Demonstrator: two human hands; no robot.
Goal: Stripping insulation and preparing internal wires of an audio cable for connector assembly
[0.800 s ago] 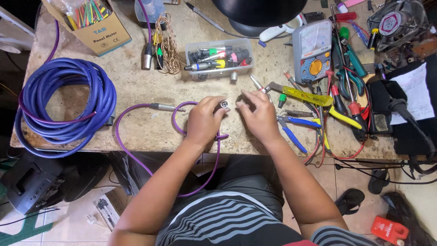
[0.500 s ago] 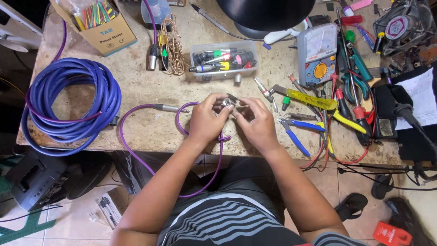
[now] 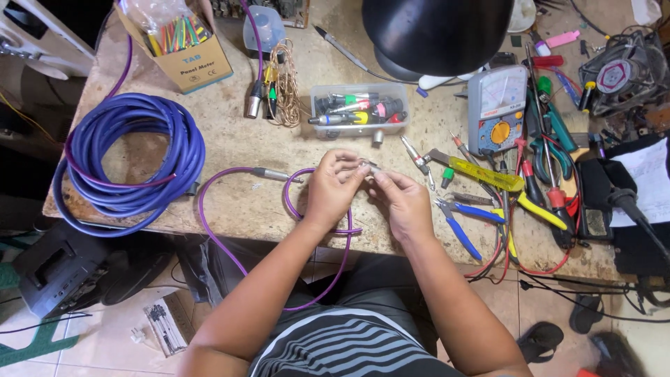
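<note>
While both hands point(image 3: 333, 187) point(image 3: 403, 202) pinch the small metal connector point(image 3: 368, 167) on the purple cable point(image 3: 230, 209), fingers should grip steadily, square.

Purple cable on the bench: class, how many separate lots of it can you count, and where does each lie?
2. A big coil lies at the bench's left end. A thinner purple lead loops off the front edge up to the left hand and right hand. Clutter may hide more.
</note>
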